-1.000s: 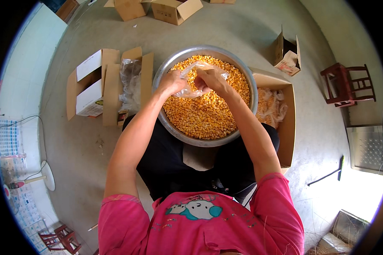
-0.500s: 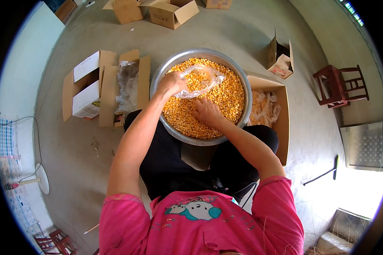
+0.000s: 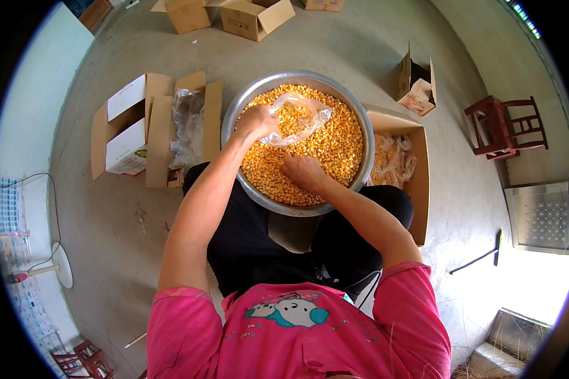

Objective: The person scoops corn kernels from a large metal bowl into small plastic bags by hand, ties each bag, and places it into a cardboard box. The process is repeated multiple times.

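A wide metal basin [image 3: 229, 120] full of yellow corn kernels [image 3: 335, 151] stands in front of me. Over the kernels lies a clear plastic bag [image 3: 310, 129], its mouth spread and some corn showing within it. My left hand [image 3: 256, 124] is closed on the bag's left edge. Just below the bag, my right hand [image 3: 304, 173] presses into the kernels with its fingers curled inward, the fingertips buried in the corn.
Right of the basin, a cardboard box [image 3: 417, 142] holds plastic bags of corn. A narrow box [image 3: 212, 120] with clear bags and a white-and-brown box [image 3: 126, 148] stand at left. Farther off are more boxes [image 3: 243, 24] and a red wooden chair [image 3: 499, 129].
My right hand has shifted slightly left, and its fingers have gone from spread over the corn to curled into it. My left hand keeps its hold on the plastic bag.
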Demonstrator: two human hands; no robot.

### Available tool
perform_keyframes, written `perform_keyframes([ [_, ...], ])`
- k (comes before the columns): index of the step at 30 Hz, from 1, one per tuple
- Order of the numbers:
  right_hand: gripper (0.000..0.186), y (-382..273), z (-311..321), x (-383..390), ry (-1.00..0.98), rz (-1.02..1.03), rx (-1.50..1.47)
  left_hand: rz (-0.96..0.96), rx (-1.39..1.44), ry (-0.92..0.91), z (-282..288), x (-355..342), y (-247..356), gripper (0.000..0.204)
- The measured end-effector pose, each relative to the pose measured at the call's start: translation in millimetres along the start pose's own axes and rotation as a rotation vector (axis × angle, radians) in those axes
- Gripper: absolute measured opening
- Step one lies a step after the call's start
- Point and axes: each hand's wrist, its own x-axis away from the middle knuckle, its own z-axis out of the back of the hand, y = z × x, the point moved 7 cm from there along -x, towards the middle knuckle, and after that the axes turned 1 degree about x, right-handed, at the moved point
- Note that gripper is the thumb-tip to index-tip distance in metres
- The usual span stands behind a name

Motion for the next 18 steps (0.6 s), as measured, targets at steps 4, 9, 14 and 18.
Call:
perform_keyframes([
  [4,0.024,5.1,-13.6,-8.5,0.02,0.155,0.076,0.006,-0.002,-0.008,-1.8,-0.8,4.9,0.037],
  [9,0.024,6.2,16.6,-24.3,0.012,0.125,-0.211,-0.014,-0.06,0.016,-3.6,-6.9,1.2,0.038],
  [14,0.033,5.4,46.7,-24.7,-0.151,-0.05,-0.601,-0.038,-0.069,-0.007,-7.9,-10.1,4.2,0.033],
  [18,0.04,-1.6,81.5,-27.7,-0.224,-0.066,-0.784,-0.021,-0.089,-0.014,-7.6,-10.3,1.3,0.032],
])
